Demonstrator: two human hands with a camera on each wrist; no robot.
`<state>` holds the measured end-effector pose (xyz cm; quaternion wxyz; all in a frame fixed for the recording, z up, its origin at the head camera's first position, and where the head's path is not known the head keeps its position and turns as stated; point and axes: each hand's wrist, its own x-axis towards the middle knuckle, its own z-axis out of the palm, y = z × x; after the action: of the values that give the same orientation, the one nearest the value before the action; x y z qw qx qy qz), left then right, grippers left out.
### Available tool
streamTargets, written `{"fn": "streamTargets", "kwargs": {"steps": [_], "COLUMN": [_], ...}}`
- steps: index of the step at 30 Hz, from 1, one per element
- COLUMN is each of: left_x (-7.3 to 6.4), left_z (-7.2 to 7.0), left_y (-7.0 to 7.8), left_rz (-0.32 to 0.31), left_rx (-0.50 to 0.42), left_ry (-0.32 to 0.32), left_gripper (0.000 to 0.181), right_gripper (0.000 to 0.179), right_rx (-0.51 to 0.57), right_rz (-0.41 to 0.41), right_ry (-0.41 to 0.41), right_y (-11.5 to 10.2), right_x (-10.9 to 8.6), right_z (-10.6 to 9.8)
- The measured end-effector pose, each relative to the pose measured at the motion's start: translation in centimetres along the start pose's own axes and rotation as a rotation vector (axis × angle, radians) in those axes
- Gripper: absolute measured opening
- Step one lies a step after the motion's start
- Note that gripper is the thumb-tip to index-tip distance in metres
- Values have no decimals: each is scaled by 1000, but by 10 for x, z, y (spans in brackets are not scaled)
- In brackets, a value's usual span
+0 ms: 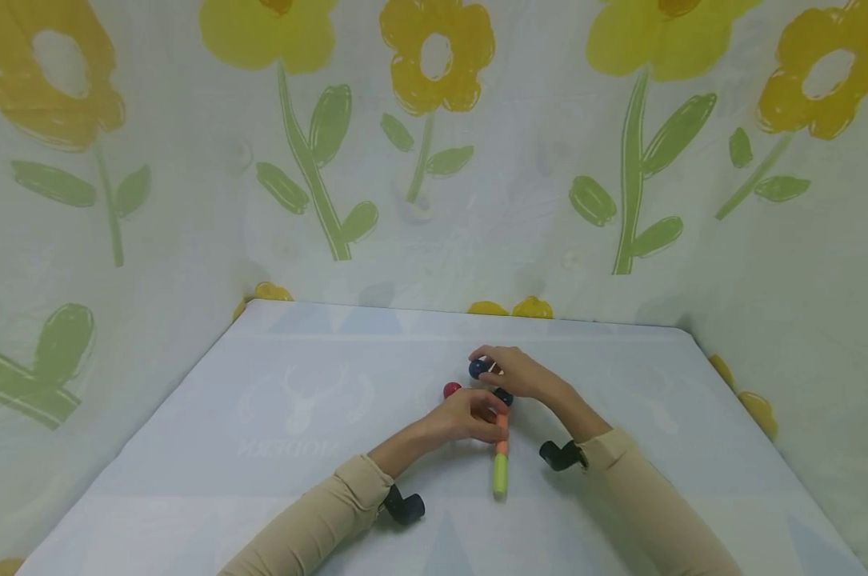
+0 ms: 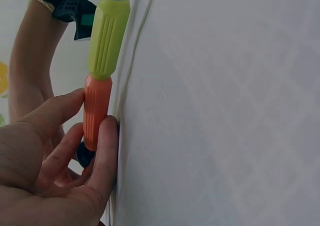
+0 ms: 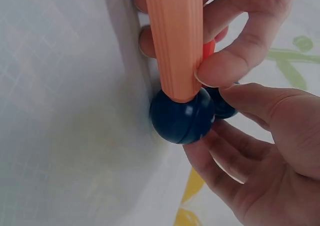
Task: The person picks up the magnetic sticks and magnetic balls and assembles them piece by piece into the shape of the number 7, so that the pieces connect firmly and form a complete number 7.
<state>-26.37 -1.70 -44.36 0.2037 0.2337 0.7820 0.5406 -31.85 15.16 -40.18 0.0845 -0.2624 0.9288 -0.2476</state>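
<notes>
My left hand (image 1: 461,417) pinches an orange ribbed rod (image 2: 97,113) between thumb and fingers. A lime-green ribbed rod (image 1: 501,476) joins the orange rod end to end, pointing toward me. At the far end of the orange rod sits a dark blue ball (image 3: 181,117). My right hand (image 1: 522,374) holds a second dark blue ball (image 1: 478,368) between thumb and fingers, just beyond the first. Beside my left knuckles shows a red ball (image 1: 452,390). Behind the orange rod in the right wrist view is a red piece (image 3: 209,47), mostly hidden by fingers.
All this happens on a white table (image 1: 318,472) with faint printed patterns. A flower-printed curtain (image 1: 506,176) stands behind and at both sides. Black camera mounts (image 1: 405,507) are strapped at both wrists.
</notes>
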Motion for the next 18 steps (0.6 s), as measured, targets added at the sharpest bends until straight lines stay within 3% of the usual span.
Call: {"fn": "streamTargets", "kwargs": {"steps": [8,18], "left_x": [1,2], "left_z": [-1,0], "left_y": [0,-1], "left_rz": [17,19], "left_rx": [44,20], "left_ry": [0,-9], "left_gripper": [31,29], "right_gripper": [39,41], "right_rx": [-14,-30], "right_rz": [-13,-58], "right_ry": [23,50], "right_y": [-6,-8], "right_x": [-10,-25], "right_z": [-8,-15]}}
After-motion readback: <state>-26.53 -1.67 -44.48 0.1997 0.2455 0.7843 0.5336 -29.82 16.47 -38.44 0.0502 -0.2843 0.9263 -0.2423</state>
